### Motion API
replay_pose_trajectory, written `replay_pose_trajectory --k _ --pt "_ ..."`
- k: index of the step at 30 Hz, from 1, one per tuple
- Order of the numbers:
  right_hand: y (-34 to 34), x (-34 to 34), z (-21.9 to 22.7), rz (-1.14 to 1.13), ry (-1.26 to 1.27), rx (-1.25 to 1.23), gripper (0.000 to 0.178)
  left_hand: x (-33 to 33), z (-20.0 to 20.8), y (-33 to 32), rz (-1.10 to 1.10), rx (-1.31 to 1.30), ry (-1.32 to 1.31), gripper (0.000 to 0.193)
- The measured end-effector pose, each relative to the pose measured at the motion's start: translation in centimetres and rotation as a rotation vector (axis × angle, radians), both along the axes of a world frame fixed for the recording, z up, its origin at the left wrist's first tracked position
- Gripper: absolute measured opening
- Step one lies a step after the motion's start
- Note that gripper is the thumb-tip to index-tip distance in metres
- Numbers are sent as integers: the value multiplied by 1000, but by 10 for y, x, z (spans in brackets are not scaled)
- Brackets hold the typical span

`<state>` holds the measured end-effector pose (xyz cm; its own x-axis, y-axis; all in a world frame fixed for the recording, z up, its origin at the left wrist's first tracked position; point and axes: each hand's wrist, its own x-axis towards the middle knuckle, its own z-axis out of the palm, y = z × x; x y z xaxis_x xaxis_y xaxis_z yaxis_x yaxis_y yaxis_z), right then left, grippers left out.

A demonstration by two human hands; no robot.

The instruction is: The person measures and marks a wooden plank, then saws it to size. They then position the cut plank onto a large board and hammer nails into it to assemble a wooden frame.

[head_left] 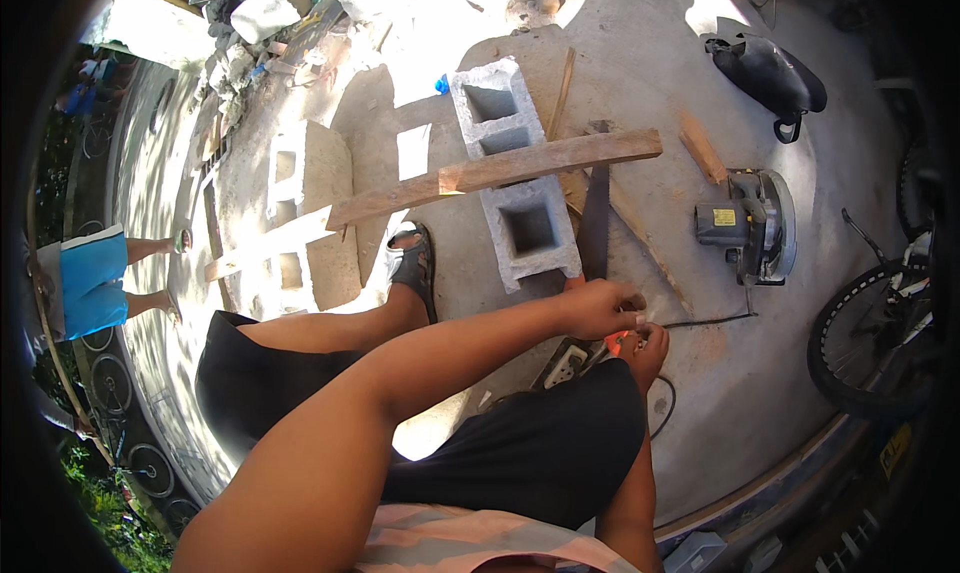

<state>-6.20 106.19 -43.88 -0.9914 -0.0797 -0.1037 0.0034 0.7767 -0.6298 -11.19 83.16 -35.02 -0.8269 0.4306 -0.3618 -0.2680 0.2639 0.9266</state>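
My left hand (pixel 600 311) reaches across to my right hand (pixel 645 353), above my right thigh. Its fingers are bent in a pinch; what they hold, if anything, is too small to tell. Closed in my right hand is a small red-orange object (pixel 619 342) of unclear kind, partly covered by the fingers. A black cord (pixel 710 321) runs from beside the circular saw (pixel 745 228) to my hands. Just below them, partly behind my leg, lies a power outlet block (pixel 567 366). A handsaw (pixel 594 223) with a dark blade lies beyond my left hand.
A long wooden beam (pixel 500 168) rests across two hollow concrete blocks (pixel 525 188) (pixel 325 208). A short wood offcut (pixel 702 148) and thin strips lie on the concrete floor. A black molded object (pixel 770 73) and a bicycle (pixel 870 333) are at right. Another person (pixel 95 283) stands at left.
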Motion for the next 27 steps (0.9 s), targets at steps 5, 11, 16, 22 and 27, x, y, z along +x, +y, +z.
replay_pose_trajectory --k 5,11,16,22,27 --pt "-37 -7 -44 595 3 482 25 -13 84 -175 469 -611 625 30" --pt "-27 -13 -121 809 171 669 22 34 70 -289 -57 -1277 213 96" --pt "-78 11 -57 520 -238 254 30 54 48 -325 -63 -1229 122 45" --pt "-4 17 21 146 -478 -17 38 -13 76 -249 -154 -1109 341 42" --pt "28 -12 84 -63 -656 -453 34 -21 71 -270 -206 -1103 304 47"
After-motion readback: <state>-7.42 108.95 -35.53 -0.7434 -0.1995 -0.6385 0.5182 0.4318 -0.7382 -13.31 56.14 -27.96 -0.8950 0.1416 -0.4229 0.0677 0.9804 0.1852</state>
